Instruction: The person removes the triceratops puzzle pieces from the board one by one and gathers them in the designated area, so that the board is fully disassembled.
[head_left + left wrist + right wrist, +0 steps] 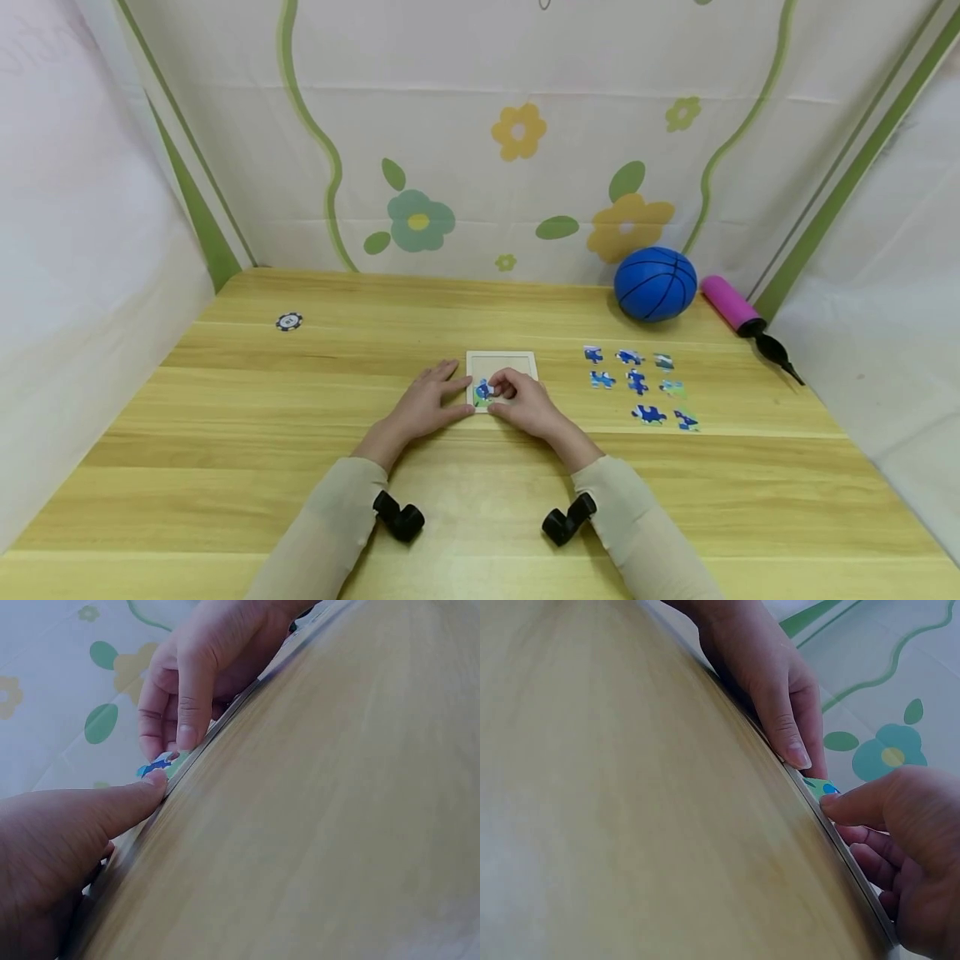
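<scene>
A small white puzzle tray (501, 355) lies on the table in front of me. At its lower left corner is a blue and green jigsaw piece (482, 392), which sticks up above the rim in the left wrist view. My right hand (529, 406) pinches this piece between thumb and curled fingers. Along the tray's left side rests my left hand (424, 403), fingers extended, with the thumb at the lower left corner. The right wrist view shows both thumbs close to the jigsaw piece (819, 785); part of it is hidden by the right thumb.
Several loose jigsaw pieces (637, 382) lie spread in rows right of the tray. Behind them sits a blue basketball (656, 284), with a pink hand pump (731, 305) beside it. A poker chip (288, 322) lies at the back left. A flowered curtain (465, 150) borders the table's back.
</scene>
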Demonstrator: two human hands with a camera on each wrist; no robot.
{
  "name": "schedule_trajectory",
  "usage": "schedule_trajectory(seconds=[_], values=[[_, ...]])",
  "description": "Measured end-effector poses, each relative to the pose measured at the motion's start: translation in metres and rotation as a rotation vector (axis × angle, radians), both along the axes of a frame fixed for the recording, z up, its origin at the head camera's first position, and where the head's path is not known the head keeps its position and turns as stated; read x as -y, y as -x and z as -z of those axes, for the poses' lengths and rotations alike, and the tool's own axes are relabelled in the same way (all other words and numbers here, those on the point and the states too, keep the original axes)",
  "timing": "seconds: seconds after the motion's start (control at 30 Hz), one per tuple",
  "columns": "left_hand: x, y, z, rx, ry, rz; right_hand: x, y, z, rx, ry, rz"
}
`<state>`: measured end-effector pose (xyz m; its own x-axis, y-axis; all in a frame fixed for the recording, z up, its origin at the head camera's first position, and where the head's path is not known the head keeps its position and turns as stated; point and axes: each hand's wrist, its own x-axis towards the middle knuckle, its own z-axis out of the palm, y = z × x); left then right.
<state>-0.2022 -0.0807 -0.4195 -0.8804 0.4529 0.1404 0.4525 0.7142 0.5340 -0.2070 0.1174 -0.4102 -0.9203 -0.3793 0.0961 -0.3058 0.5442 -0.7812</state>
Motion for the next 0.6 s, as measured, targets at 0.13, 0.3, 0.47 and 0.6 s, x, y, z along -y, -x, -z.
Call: schedule_trajectory(seconds=[0.13, 0.3, 0.47, 0.6], values=[[-0.001, 0.001, 0.000, -0.006, -0.007, 0.005, 0.000, 0.000, 0.000, 0.031, 0.026, 0.006], [-0.001, 0.000, -0.002, -0.005, -0.013, 0.013, 0.000, 0.000, 0.000, 0.040, 0.040, 0.013], [-0.001, 0.000, -0.002, -0.005, -0.007, 0.003, -0.004, 0.002, 0.000, 0.055, 0.084, 0.014], [-0.001, 0.000, -0.001, -0.003, -0.010, -0.002, -0.019, 0.003, -0.003, 0.063, 0.149, 0.016]])
